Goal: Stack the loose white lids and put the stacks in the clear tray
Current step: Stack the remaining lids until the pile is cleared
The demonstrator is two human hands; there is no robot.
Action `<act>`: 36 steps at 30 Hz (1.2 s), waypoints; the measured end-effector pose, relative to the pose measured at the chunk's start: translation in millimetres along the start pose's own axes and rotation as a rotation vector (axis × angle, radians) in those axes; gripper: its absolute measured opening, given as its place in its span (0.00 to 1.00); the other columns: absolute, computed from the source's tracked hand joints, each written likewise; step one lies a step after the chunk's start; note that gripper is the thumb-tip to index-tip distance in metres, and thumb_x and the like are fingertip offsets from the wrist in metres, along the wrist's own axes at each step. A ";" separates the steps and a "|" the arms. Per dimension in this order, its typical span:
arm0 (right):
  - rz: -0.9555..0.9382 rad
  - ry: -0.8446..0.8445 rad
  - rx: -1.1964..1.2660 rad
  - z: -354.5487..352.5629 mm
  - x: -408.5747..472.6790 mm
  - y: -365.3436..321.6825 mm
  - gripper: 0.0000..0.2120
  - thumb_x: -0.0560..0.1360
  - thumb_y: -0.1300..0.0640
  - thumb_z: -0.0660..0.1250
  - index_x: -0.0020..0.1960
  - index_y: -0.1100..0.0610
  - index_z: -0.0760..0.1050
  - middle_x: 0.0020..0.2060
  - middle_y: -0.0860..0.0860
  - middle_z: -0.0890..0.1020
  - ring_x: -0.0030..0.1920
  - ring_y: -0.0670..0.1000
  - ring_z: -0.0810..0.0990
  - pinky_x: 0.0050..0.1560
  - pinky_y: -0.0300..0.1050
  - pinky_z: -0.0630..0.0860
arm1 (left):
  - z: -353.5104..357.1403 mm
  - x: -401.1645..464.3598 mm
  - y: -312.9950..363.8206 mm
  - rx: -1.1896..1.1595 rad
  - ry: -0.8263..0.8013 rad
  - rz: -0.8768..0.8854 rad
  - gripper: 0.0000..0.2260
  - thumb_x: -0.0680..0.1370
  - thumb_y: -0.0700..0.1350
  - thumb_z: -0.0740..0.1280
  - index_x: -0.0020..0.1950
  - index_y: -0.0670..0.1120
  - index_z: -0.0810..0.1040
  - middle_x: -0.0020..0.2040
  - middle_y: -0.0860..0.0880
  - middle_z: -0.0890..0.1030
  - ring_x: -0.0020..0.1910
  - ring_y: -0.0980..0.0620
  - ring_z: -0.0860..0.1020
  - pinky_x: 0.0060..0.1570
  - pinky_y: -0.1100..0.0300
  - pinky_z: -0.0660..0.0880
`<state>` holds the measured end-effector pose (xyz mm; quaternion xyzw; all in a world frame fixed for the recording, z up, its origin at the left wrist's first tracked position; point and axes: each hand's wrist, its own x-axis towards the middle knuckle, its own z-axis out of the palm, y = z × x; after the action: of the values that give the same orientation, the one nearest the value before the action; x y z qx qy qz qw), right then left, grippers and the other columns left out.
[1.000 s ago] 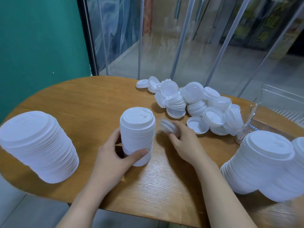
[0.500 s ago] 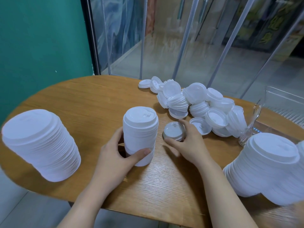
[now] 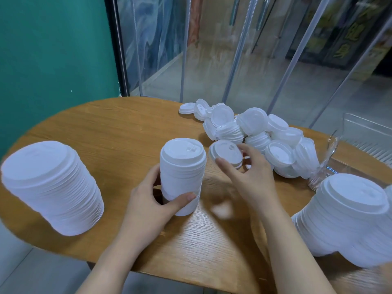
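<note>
two hands at work on white lids on a round wooden table (image 3: 110, 132)

left hand (image 3: 146, 205) curls around the low part of the middle stack (image 3: 182, 177); right hand (image 3: 250, 179) pinches a single lid (image 3: 227, 152), tilted, just beside that stack's top. three tall stacks are countable: the middle one, a big one at left (image 3: 53, 187), a big one at right (image 3: 350, 215), with a fourth cut off by the right edge. the loose pile (image 3: 256, 134) behind overlaps too much to count. the clear tray (image 3: 367, 132) at far right is cut off; a glass object by it is hard to make out.
</note>
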<state>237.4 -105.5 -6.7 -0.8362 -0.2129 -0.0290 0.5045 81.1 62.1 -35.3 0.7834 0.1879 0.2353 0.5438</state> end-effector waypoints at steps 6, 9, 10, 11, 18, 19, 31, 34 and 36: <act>-0.144 -0.036 0.230 -5.2 -14.5 -54.3 0.22 0.69 0.42 0.79 0.59 0.46 0.77 0.54 0.42 0.84 0.57 0.44 0.82 0.55 0.42 0.78 | 7.1 0.3 2.0 -0.035 -0.002 0.012 0.27 0.68 0.51 0.82 0.63 0.60 0.76 0.54 0.63 0.83 0.53 0.62 0.82 0.49 0.67 0.77; -0.209 -0.102 0.241 2.9 -22.1 -71.7 0.21 0.72 0.47 0.79 0.61 0.49 0.78 0.55 0.43 0.84 0.59 0.45 0.82 0.58 0.42 0.78 | 8.7 -0.2 3.0 -0.047 -0.014 0.023 0.26 0.70 0.51 0.81 0.64 0.60 0.76 0.54 0.62 0.84 0.53 0.61 0.82 0.50 0.65 0.78; -0.218 -0.110 0.228 5.8 -23.3 -73.8 0.23 0.72 0.45 0.79 0.63 0.49 0.78 0.56 0.43 0.83 0.60 0.45 0.82 0.59 0.42 0.78 | 8.6 -0.5 3.0 -0.050 -0.018 0.026 0.26 0.70 0.50 0.81 0.65 0.59 0.76 0.54 0.61 0.84 0.53 0.60 0.83 0.51 0.63 0.79; -0.221 -0.112 0.211 8.8 -24.0 -74.9 0.26 0.71 0.43 0.79 0.65 0.49 0.77 0.58 0.42 0.83 0.61 0.44 0.81 0.61 0.41 0.77 | 8.5 -0.7 3.0 -0.053 -0.022 0.029 0.26 0.70 0.50 0.81 0.65 0.59 0.76 0.54 0.60 0.84 0.53 0.59 0.83 0.51 0.61 0.79; -0.183 -0.186 0.125 17.2 -26.0 -71.6 0.28 0.72 0.44 0.79 0.69 0.47 0.75 0.60 0.36 0.80 0.64 0.37 0.76 0.62 0.32 0.72 | 8.2 -1.2 3.7 -0.068 -0.033 0.020 0.26 0.70 0.48 0.81 0.64 0.59 0.76 0.54 0.60 0.85 0.53 0.59 0.83 0.51 0.60 0.80; -0.176 -0.193 0.112 18.3 -26.4 -71.0 0.28 0.72 0.44 0.79 0.69 0.47 0.75 0.60 0.37 0.80 0.64 0.38 0.76 0.62 0.32 0.72 | 8.2 -0.8 3.8 -0.067 -0.031 0.017 0.26 0.70 0.48 0.81 0.64 0.60 0.76 0.55 0.61 0.84 0.53 0.59 0.83 0.50 0.61 0.80; -0.129 -0.266 0.107 19.0 -30.2 -58.7 0.32 0.72 0.41 0.77 0.72 0.46 0.73 0.60 0.34 0.80 0.63 0.35 0.76 0.60 0.28 0.71 | 7.6 0.3 3.3 -0.040 -0.033 0.021 0.26 0.69 0.54 0.81 0.64 0.61 0.75 0.56 0.61 0.83 0.54 0.60 0.82 0.53 0.55 0.80; -0.137 -0.283 0.122 19.7 -31.1 -54.3 0.37 0.70 0.37 0.78 0.74 0.46 0.70 0.63 0.36 0.79 0.66 0.37 0.76 0.64 0.33 0.72 | 7.6 0.0 3.4 -0.051 -0.040 0.023 0.26 0.70 0.53 0.81 0.64 0.62 0.75 0.56 0.61 0.83 0.54 0.59 0.82 0.53 0.56 0.80; -0.140 -0.287 0.147 17.4 -30.8 -50.7 0.40 0.68 0.33 0.75 0.75 0.44 0.68 0.66 0.37 0.78 0.68 0.38 0.75 0.67 0.38 0.72 | 7.7 -0.3 3.2 -0.050 -0.042 0.033 0.26 0.70 0.52 0.81 0.64 0.62 0.75 0.56 0.62 0.83 0.55 0.59 0.82 0.52 0.58 0.80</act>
<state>187.1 -80.4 18.8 -0.7759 -0.3418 0.0712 0.5254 85.4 55.0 -34.6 0.7773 0.1576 0.2325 0.5630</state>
